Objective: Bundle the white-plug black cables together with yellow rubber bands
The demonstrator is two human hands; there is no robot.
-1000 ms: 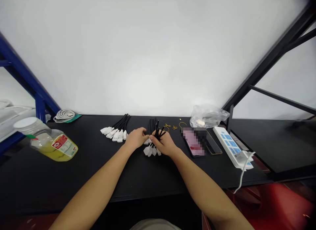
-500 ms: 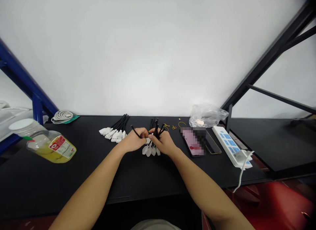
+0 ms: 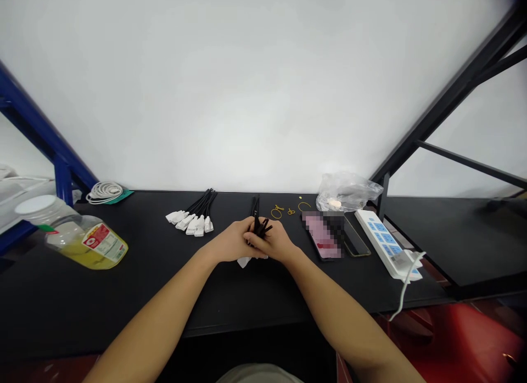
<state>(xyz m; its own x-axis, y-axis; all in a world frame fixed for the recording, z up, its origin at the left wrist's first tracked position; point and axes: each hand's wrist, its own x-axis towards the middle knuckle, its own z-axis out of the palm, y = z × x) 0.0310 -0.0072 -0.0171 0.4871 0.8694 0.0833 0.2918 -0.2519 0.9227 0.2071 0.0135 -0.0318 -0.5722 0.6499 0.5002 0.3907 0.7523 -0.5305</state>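
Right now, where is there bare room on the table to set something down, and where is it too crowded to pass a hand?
Bare black tabletop lies between the yellow-filled jar and white-plugged cable bundle, and along the near edge below the left hand and right hand around black cables. The right side is crowded: gold wire loops, phone, plastic bag, power strip.

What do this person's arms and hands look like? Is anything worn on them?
The left hand and right hand are bare, without gloves. The left forearm and right forearm show no sleeves, watch or bracelet.
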